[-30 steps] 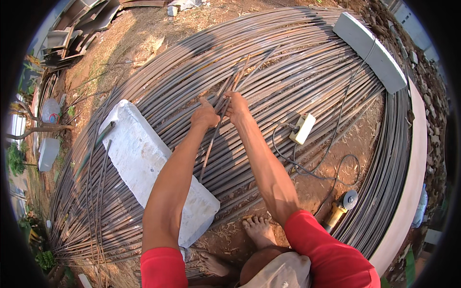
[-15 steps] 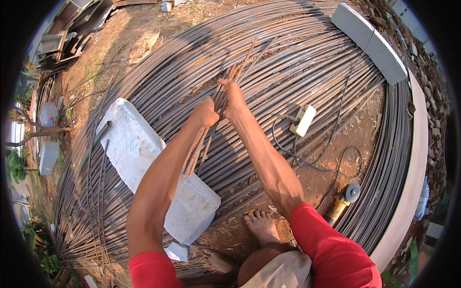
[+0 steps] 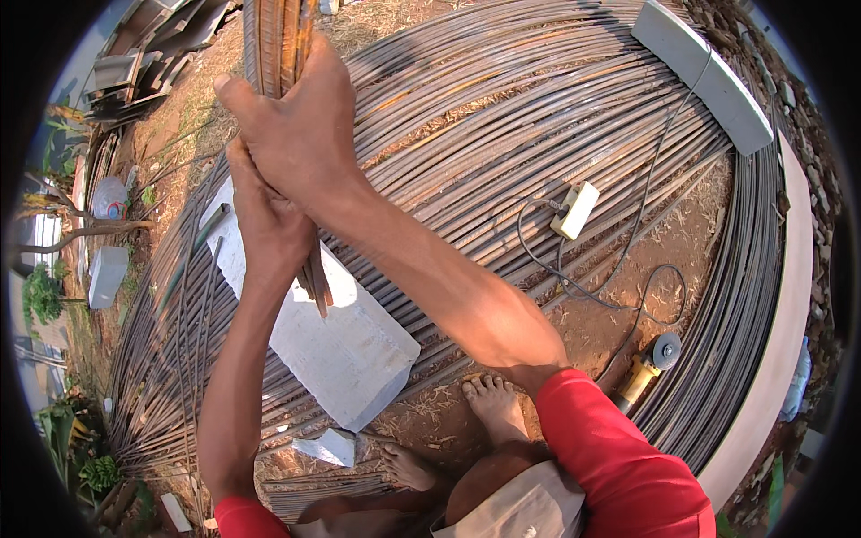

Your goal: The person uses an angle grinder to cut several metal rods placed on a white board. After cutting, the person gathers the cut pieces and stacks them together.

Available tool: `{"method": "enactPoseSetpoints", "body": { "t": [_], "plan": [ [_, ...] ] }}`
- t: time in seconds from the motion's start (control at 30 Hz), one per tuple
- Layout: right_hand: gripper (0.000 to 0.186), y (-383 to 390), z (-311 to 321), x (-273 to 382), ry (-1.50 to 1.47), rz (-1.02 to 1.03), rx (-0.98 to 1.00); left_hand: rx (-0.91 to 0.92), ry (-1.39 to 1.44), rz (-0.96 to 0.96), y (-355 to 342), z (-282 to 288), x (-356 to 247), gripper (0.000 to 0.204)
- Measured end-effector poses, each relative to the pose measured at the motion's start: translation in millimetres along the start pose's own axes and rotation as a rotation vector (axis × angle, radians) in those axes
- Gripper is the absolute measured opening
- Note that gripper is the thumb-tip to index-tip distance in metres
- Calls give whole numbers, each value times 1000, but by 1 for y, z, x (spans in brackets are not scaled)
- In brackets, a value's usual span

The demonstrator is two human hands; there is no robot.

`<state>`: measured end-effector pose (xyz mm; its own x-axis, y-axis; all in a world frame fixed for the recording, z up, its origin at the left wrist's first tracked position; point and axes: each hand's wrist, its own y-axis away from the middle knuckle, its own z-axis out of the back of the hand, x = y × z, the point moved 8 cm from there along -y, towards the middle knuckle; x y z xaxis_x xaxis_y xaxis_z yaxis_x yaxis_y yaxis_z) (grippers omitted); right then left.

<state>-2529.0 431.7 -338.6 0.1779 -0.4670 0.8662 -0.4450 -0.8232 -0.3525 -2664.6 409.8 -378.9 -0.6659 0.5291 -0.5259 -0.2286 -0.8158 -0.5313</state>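
Note:
A bundle of short rusty ribbed steel bars [image 3: 276,49] is gripped in both my hands, held up above the white block [image 3: 345,350]. My right hand [image 3: 300,125] is closed around the bundle, with the bars rising past it to the top edge of the view. Just below and touching it, my left hand [image 3: 265,220] wraps the same bundle. The lower ends of the bars stick out beneath my left hand, over the block. My hands hide the middle of the bundle.
Long steel bars [image 3: 502,117] cover much of the ground. Another white block [image 3: 704,76] lies across them at the far right. A cream power socket box [image 3: 576,211] with a black cable rests on the bars. A yellow angle grinder [image 3: 641,372] lies near my right arm.
Both hands have lifted the bundle of bars up and to the left, closer to me. It now stands more upright, and my right hand sits higher on it than my left.

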Motion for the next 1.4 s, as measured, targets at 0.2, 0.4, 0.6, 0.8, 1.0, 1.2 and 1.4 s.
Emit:
{"method": "enactPoseSetpoints", "body": {
  "t": [0.2,0.4,0.6,0.8,1.0,1.2,1.4],
  "plan": [
    [43,104,-99,48,-158,70,386,-216,-100,503,125,105,94,53],
    [63,188,-140,11,-18,174,616,-360,314,692,183,119,95,41],
    [89,160,-68,-32,-23,69,792,-405,629,442,174,121,108,25],
    [42,95,68,-215,959,98,817,-376,791,398,166,129,82,24],
    [31,106,79,-278,1209,273,1060,-430,814,417,182,144,93,25],
    [20,80,61,-276,1124,119,1329,-344,944,455,192,149,100,30],
    [18,53,73,-164,947,321,1128,-299,1025,398,190,143,95,34]
  ]
}}
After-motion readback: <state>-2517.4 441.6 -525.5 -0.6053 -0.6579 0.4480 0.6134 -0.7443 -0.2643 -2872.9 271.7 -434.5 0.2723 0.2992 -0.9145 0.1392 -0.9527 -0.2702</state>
